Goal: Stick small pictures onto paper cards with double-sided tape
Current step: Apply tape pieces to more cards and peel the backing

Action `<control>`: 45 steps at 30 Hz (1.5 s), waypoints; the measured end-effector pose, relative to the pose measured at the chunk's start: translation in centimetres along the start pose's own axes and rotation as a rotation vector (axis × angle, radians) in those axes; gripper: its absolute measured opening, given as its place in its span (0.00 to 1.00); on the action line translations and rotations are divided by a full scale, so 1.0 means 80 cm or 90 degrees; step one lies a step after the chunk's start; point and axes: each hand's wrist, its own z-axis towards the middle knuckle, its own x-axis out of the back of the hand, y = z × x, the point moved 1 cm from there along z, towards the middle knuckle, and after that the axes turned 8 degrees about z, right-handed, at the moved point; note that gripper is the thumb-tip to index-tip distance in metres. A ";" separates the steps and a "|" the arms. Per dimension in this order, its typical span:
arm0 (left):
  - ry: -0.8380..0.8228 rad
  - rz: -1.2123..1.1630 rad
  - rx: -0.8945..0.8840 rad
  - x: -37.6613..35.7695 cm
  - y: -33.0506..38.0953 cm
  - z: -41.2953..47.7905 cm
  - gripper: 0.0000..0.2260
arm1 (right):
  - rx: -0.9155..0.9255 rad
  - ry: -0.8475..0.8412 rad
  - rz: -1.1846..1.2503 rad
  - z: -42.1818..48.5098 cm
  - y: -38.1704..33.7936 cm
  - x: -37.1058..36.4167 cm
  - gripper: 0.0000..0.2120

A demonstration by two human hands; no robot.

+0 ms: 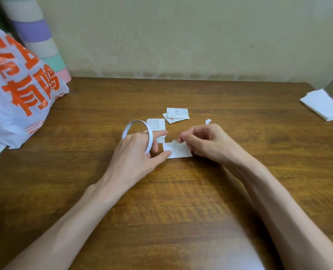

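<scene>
White tape roll (150, 138): ringed in left grip (134, 152), thumb steadying card (181, 152).
Right grip (202, 142): pinches strip (175, 141), seemingly tape, onto card's far edge.

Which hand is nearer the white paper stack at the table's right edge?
Right. The right hand, pinching at the paper card, is left of the paper stack; the left hand, gripping the tape roll, is farther left still.
</scene>
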 end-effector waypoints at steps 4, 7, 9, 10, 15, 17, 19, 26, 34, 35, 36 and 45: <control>-0.011 0.040 -0.006 -0.004 0.001 0.002 0.12 | -0.010 0.001 -0.032 0.001 -0.004 -0.003 0.13; -0.023 0.032 0.006 -0.004 -0.001 0.003 0.10 | -0.025 -0.002 -0.050 0.001 -0.007 -0.004 0.13; -0.028 0.029 0.012 -0.005 -0.001 0.004 0.10 | -0.030 -0.009 -0.070 0.000 -0.008 -0.005 0.12; -0.029 0.028 0.013 -0.005 -0.001 0.004 0.11 | -0.030 -0.012 -0.079 0.000 -0.008 -0.005 0.12; -0.031 0.035 0.020 -0.006 -0.003 0.003 0.11 | -0.032 -0.003 -0.099 0.001 -0.006 -0.006 0.12; -0.032 0.037 0.022 -0.006 -0.004 0.004 0.12 | -0.034 0.006 -0.110 0.002 -0.005 -0.007 0.11; -0.032 0.037 0.021 -0.007 -0.005 0.004 0.11 | -0.033 0.014 -0.127 0.004 -0.004 -0.009 0.11; -0.037 0.038 -0.011 -0.005 -0.003 0.003 0.09 | -0.039 0.038 -0.135 0.004 -0.006 -0.013 0.11; -0.064 0.067 -0.032 -0.002 -0.002 0.004 0.07 | -0.051 0.045 -0.128 0.004 -0.008 -0.015 0.11; -0.066 0.070 -0.029 -0.002 -0.002 0.004 0.07 | -0.052 0.045 -0.127 0.004 -0.008 -0.015 0.11; -0.069 0.070 -0.024 -0.003 -0.002 0.005 0.07 | -0.053 0.046 -0.127 0.004 -0.008 -0.015 0.11; -0.097 0.070 -0.004 0.000 0.000 0.006 0.07 | -0.067 0.060 -0.123 -0.001 -0.012 -0.010 0.12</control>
